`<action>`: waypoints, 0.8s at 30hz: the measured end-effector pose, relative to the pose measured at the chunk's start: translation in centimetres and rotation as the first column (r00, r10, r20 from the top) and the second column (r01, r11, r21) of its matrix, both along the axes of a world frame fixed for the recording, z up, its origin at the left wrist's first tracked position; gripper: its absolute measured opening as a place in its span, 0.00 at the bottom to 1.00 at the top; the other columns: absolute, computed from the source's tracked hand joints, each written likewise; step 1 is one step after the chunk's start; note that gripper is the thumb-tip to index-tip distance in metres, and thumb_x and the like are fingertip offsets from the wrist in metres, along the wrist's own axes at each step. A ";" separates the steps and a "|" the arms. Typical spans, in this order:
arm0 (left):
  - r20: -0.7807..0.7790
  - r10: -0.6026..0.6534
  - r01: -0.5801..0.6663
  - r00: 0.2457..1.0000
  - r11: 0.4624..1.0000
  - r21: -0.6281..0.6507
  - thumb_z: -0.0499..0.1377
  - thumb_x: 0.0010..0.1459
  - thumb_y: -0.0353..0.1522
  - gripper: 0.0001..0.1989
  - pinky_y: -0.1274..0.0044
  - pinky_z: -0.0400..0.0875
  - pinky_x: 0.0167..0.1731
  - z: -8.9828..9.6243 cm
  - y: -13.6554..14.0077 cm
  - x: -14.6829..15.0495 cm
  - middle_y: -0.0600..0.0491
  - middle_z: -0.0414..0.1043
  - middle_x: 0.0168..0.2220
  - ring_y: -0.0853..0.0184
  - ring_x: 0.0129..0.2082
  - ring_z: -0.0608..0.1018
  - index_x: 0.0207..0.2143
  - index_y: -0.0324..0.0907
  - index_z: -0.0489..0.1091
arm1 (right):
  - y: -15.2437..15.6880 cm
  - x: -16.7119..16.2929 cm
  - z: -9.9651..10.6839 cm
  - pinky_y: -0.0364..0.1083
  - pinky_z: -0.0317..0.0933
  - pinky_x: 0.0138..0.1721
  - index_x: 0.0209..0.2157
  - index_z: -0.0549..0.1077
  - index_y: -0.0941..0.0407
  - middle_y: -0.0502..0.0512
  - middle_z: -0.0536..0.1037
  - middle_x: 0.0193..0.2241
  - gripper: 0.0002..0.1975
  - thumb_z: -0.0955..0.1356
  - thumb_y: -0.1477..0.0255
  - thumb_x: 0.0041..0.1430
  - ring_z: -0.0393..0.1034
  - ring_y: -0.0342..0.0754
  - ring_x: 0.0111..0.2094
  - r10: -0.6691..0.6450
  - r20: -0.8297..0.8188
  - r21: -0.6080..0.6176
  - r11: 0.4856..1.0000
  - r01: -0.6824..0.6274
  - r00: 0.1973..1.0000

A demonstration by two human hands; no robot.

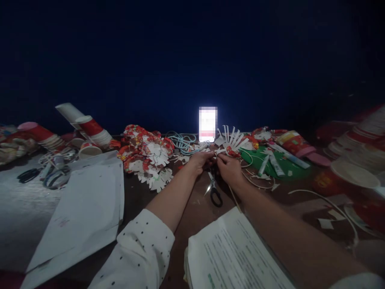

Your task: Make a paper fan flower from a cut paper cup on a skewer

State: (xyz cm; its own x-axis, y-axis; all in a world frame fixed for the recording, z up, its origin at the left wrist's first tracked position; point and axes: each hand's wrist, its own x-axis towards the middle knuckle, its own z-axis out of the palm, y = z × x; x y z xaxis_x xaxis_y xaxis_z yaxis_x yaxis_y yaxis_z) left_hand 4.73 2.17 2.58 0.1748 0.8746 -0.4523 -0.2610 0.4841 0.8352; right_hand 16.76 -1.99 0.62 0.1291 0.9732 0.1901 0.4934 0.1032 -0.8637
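My left hand [201, 161] and my right hand [230, 168] meet at the middle of the brown table, fingertips pinched close together. What they hold is small and mostly covered by the fingers. Right behind them a paper cup cut into white strips [235, 139] fans out, its red part by my right hand. Scissors with black handles [215, 196] lie just below the hands, blades partly spread. A thin pale cord [234, 197] comes out from under my right wrist. Loops of light blue cord [183, 142] lie behind my left hand.
A lit phone [207, 124] stands upright behind the hands. Red-and-white cut paper pieces [147, 154] are heaped left, beside a large white sheet [90, 196]. Stacked paper cups [94, 130] lie further left. Tubes [275, 163] rest on green material [252, 160] right. Printed pages [231, 253] lie in front.
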 end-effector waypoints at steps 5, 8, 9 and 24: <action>0.031 -0.028 0.027 0.999 0.999 0.039 0.68 0.52 0.27 0.08 0.87 0.61 0.19 -0.5 0.2 -0.2 0.55 0.69 0.21 0.77 0.19 0.71 0.26 0.37 0.72 | 0.1 0.1 0.1 0.41 0.55 0.22 0.28 0.76 0.57 0.45 0.68 0.14 0.14 0.63 0.65 0.57 0.63 0.44 0.17 0.009 -0.124 -0.018 1.000 -0.011 0.992; 0.046 -0.024 0.021 0.999 0.998 0.061 0.69 0.51 0.28 0.07 0.87 0.59 0.18 -0.7 0.1 -0.1 0.55 0.70 0.21 0.77 0.19 0.71 0.27 0.37 0.73 | 0.0 0.1 0.1 0.41 0.54 0.21 0.29 0.77 0.57 0.45 0.67 0.13 0.15 0.63 0.64 0.56 0.61 0.43 0.16 0.013 -0.169 0.009 1.000 -0.011 0.986; 0.053 -0.027 0.024 0.998 0.997 0.067 0.69 0.52 0.28 0.07 0.87 0.58 0.17 -0.7 0.1 0.0 0.55 0.70 0.21 0.78 0.19 0.71 0.27 0.37 0.73 | 0.1 0.1 0.1 0.41 0.54 0.20 0.29 0.78 0.57 0.45 0.67 0.13 0.15 0.63 0.63 0.56 0.60 0.43 0.16 0.016 -0.177 0.015 1.000 -0.013 0.984; -0.068 0.006 0.001 0.998 0.996 0.090 0.68 0.49 0.27 0.10 0.83 0.54 0.18 -1.1 0.3 0.5 0.57 0.65 0.17 0.77 0.16 0.66 0.22 0.37 0.70 | -0.2 0.0 -0.7 0.43 0.59 0.30 0.35 0.80 0.59 0.50 0.73 0.19 0.17 0.62 0.66 0.58 0.66 0.47 0.25 0.012 0.019 0.076 0.997 -0.013 1.000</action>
State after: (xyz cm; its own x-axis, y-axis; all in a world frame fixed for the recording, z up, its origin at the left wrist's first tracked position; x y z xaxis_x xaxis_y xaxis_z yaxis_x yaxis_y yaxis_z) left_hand 5.19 2.48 1.52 0.1439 0.9127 -0.3826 -0.2029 0.4056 0.8913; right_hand 16.78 -2.17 -0.06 0.1125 0.9574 0.2659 0.5077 0.1746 -0.8436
